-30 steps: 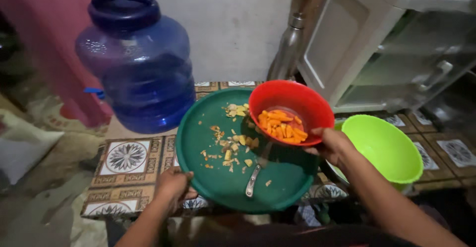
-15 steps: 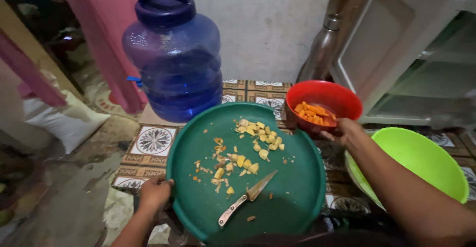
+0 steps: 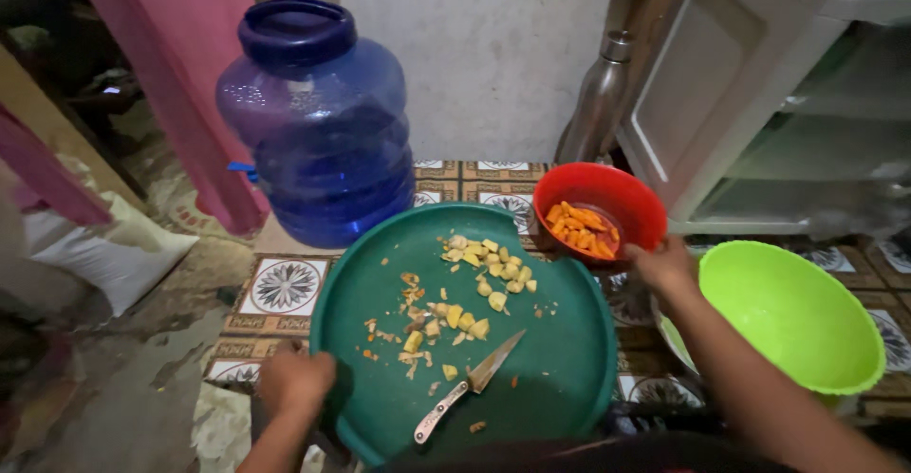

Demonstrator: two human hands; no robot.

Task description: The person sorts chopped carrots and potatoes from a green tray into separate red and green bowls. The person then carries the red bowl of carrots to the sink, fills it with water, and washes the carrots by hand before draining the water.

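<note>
My left hand grips the near left rim of a round dark green tray. On the tray lie chopped yellow vegetable bits and a knife with its blade pointing up and right. At the tray's far right edge my right hand holds the near rim of a red bowl, which contains orange pieces.
A big blue water jug stands behind the tray on patterned floor tiles. A lime green basin sits at the right. A steel bottle and a white cabinet stand at the back right. A pink curtain hangs left.
The red bowl has moved from over the tray to its far right edge, still in my right hand. The knife and vegetable bits now lie uncovered. My view shifted left.
</note>
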